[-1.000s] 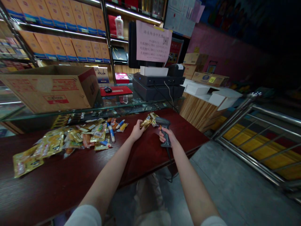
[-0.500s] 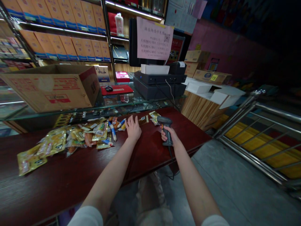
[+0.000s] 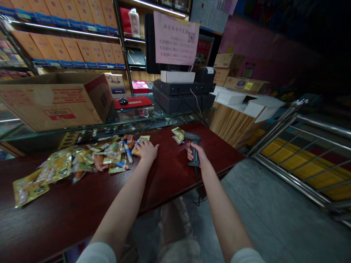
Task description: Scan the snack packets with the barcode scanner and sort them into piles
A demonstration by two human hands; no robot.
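Note:
My right hand (image 3: 199,155) is wrapped round the handle of a dark barcode scanner (image 3: 192,137), held over the right part of the dark red table. A cable hangs from the handle's bottom. The scanner's head points left, beside a small gold snack packet (image 3: 178,134). My left hand (image 3: 147,149) lies palm down, fingers stretched and thumb apart, over the right end of a pile of packaged snacks (image 3: 112,151). Its fingertips rest on or just over packets there, partly hiding them. Blue-and-white tube-shaped packs (image 3: 127,152) lie just left of this hand.
Larger gold packets (image 3: 59,164) lie at the pile's left. Behind the table (image 3: 170,175) stands a glass counter with an open cardboard box (image 3: 55,102), a mouse (image 3: 123,101) and a black cash drawer (image 3: 175,102). A metal railing (image 3: 304,157) is at the right.
My left hand has moved left to the pile. A gold packet that lay to its right is gone from that spot, and one now shows behind its fingers. My right hand still holds the scanner.

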